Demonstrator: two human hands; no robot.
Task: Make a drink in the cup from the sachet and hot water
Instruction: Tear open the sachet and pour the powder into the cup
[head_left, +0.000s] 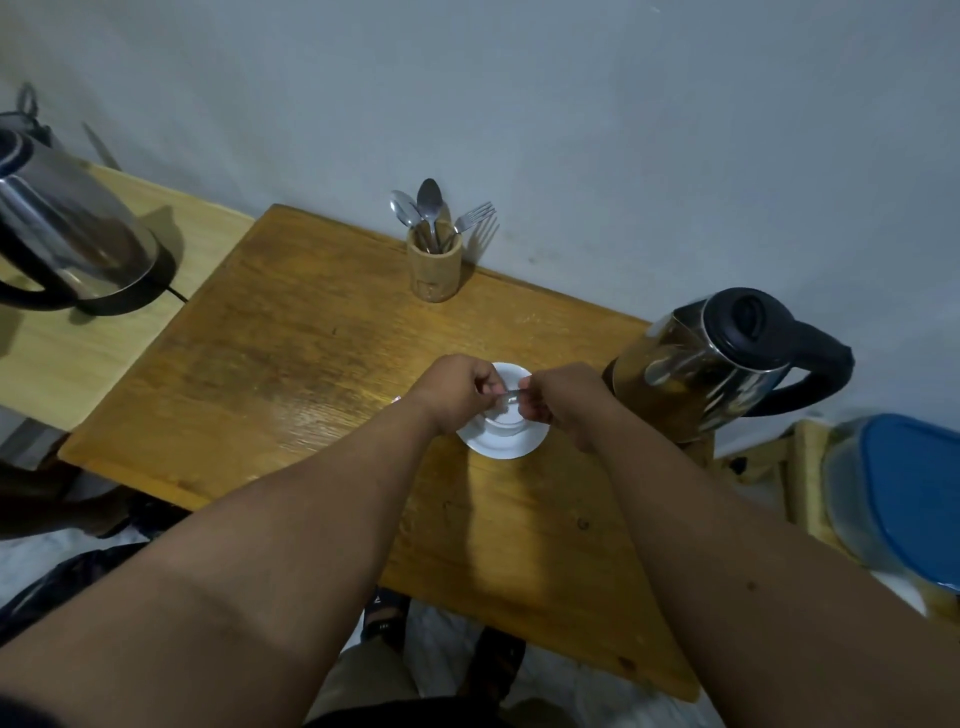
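Note:
A white cup (506, 418) stands on a white saucer (498, 447) in the middle of the wooden table (311, 338). Directly above the cup, my left hand (457, 392) and my right hand (563, 400) pinch the two ends of a small silvery sachet (510, 396). The sachet is mostly hidden by my fingers, and I cannot tell whether it is torn. A steel kettle (711, 364) with a black lid and handle stands just right of the cup.
A wooden holder (435, 267) with spoons and a fork stands at the table's back edge by the wall. A second steel kettle (67, 228) sits on a lighter surface at the left. A blue-lidded container (898, 499) lies at the right.

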